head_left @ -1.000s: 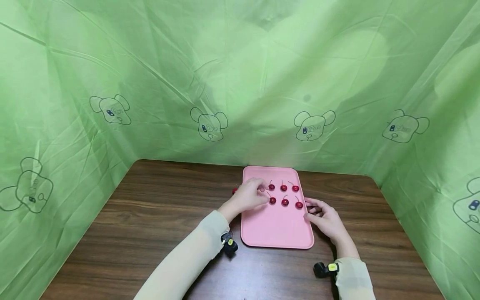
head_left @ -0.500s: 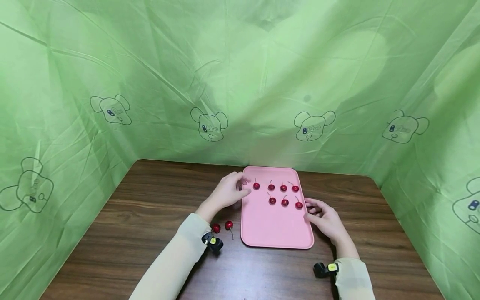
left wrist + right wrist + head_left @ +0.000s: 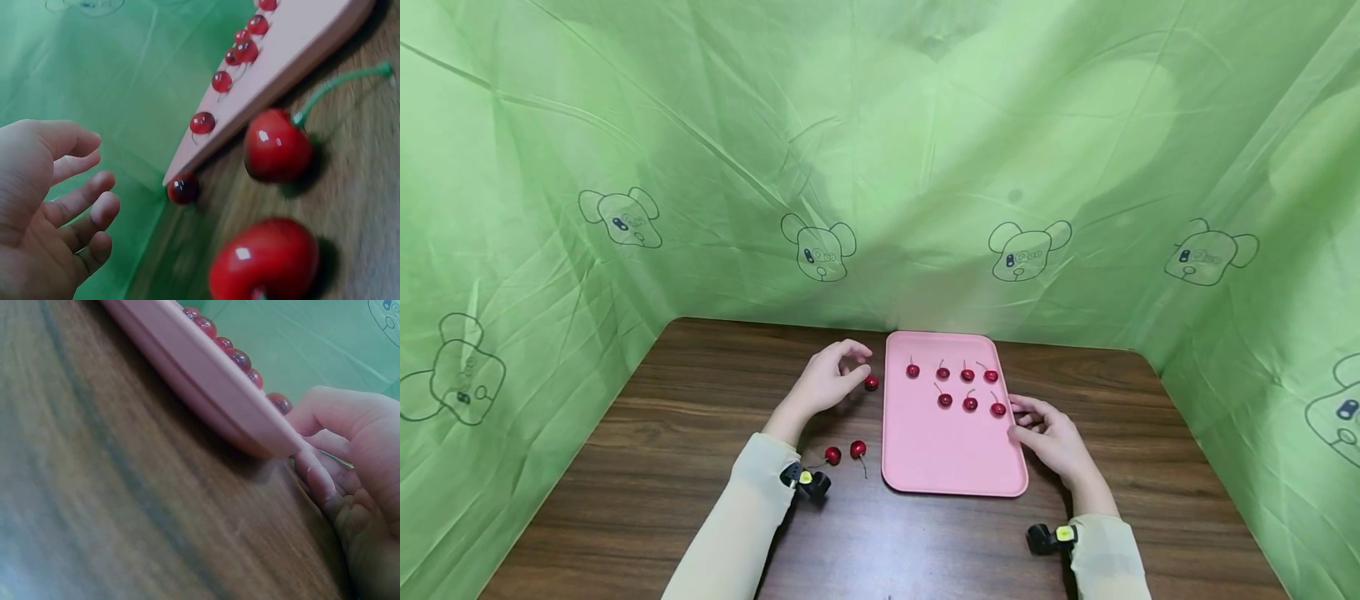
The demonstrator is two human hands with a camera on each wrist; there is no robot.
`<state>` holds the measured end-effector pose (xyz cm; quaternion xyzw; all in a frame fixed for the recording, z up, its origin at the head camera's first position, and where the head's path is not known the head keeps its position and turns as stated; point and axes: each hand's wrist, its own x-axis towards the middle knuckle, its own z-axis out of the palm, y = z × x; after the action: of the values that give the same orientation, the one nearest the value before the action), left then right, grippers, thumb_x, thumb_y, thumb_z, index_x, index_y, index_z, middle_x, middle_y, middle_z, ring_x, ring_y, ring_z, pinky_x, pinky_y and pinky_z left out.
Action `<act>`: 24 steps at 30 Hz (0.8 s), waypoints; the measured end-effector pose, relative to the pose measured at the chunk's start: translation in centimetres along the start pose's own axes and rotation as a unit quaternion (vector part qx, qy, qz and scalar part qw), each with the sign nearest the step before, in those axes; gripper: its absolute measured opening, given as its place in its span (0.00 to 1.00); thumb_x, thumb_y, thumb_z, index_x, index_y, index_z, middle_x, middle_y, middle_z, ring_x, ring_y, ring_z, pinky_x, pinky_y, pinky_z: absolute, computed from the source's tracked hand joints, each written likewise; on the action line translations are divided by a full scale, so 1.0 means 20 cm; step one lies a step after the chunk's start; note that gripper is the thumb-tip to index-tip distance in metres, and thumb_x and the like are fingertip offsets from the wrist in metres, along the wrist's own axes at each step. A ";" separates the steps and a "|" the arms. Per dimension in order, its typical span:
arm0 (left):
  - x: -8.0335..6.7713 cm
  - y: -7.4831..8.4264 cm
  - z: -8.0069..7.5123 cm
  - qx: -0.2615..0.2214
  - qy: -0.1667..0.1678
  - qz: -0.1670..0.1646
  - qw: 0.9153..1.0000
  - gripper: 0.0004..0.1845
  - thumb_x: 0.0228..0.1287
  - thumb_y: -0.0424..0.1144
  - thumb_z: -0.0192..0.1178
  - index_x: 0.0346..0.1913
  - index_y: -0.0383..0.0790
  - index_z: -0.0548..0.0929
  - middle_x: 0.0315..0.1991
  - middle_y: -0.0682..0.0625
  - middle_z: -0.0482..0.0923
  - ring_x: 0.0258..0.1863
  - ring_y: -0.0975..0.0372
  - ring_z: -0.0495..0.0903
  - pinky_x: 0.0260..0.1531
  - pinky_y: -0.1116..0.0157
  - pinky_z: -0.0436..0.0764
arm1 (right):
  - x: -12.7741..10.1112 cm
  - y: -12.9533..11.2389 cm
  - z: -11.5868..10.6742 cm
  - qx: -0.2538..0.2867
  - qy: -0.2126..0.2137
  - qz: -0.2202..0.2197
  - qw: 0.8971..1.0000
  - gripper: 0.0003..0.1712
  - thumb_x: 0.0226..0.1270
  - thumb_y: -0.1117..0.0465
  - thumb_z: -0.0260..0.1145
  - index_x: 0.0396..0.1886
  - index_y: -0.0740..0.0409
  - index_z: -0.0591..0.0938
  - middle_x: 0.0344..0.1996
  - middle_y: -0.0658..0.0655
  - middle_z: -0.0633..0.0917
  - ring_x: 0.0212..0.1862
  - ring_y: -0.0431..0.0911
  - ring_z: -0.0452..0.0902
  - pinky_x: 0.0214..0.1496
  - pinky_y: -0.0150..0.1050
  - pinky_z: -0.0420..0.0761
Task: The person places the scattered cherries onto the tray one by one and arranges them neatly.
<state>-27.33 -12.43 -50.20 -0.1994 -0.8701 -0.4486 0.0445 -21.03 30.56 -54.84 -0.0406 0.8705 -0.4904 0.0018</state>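
Note:
My left hand (image 3: pixel 835 375) hovers over the table just left of the pink tray (image 3: pixel 951 458), its fingers loosely bent and holding nothing. Right by its thumb lies a cherry (image 3: pixel 871 382), on the wood close to the tray's left rim. Two more cherries, one (image 3: pixel 832 456) beside my left wrist and one (image 3: pixel 858 450) nearer the tray, appear large in the left wrist view. On the tray, a far row of several cherries (image 3: pixel 967 376) stands behind a nearer row of three (image 3: pixel 970 404). My right hand (image 3: pixel 1052 437) holds the tray's right rim between thumb and fingers.
Beneath everything is a dark brown wooden table (image 3: pixel 700 417). A green curtain (image 3: pixel 925 167) with mouse-head drawings surrounds its back and sides. The tray's low raised rim (image 3: pixel 206 369) shows in the right wrist view.
My left hand has drawn back leftward from over the tray to the table cherry. A cherry it had covered now shows at the far row's left end. The right hand has stayed put.

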 end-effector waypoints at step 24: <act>-0.03 -0.22 0.04 0.004 -0.051 -0.017 0.999 0.20 0.67 0.38 0.77 0.59 0.42 0.87 0.50 0.48 0.87 0.30 0.64 0.79 0.38 0.63 0.80 | 0.00 0.00 0.00 -0.019 0.004 0.001 1.000 0.32 0.69 0.64 0.78 0.72 0.61 0.82 0.57 0.62 0.89 0.50 0.46 0.80 0.48 0.32 0.78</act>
<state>-28.40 -14.27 -54.16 -0.2070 -0.8764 -0.4348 -0.0067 -21.08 30.54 -54.94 -0.0372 0.8797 -0.4741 -0.0022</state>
